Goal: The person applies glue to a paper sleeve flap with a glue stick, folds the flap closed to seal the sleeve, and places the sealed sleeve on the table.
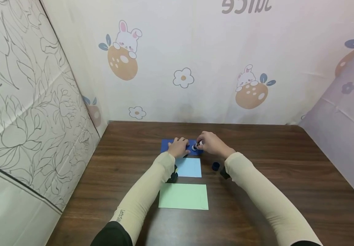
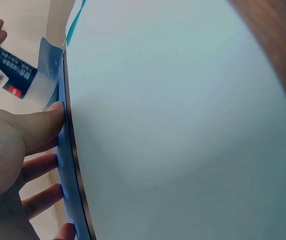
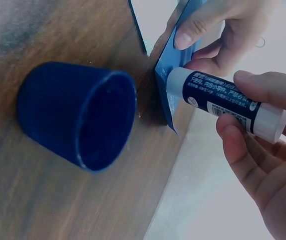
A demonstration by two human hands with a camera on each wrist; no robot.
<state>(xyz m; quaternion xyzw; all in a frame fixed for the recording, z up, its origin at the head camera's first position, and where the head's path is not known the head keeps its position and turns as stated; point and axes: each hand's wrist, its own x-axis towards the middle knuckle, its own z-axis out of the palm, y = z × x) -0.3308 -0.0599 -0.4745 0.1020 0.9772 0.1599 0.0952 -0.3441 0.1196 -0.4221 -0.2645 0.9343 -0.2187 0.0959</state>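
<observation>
A dark blue paper piece (image 1: 165,145) lies near the back of the table, one end bent up as a flap in the right wrist view. My left hand (image 1: 178,147) rests on it, fingers spread and fingertips pressing the paper. Between the thumb and fingers of my right hand (image 1: 213,142) is a glue stick (image 3: 222,100) with a navy label and white ends. Its uncapped end touches the flap at the paper's right end; the glue itself is hidden. The navy cap (image 3: 53,112) lies on its side on the table, below my right hand in the head view.
A light blue paper (image 1: 190,167) lies just in front of the dark blue one, partly under my left wrist. Closer to me is a light green paper (image 1: 183,196). Printed cloth walls (image 1: 183,102) enclose the brown wooden table (image 1: 272,188) at the back and sides.
</observation>
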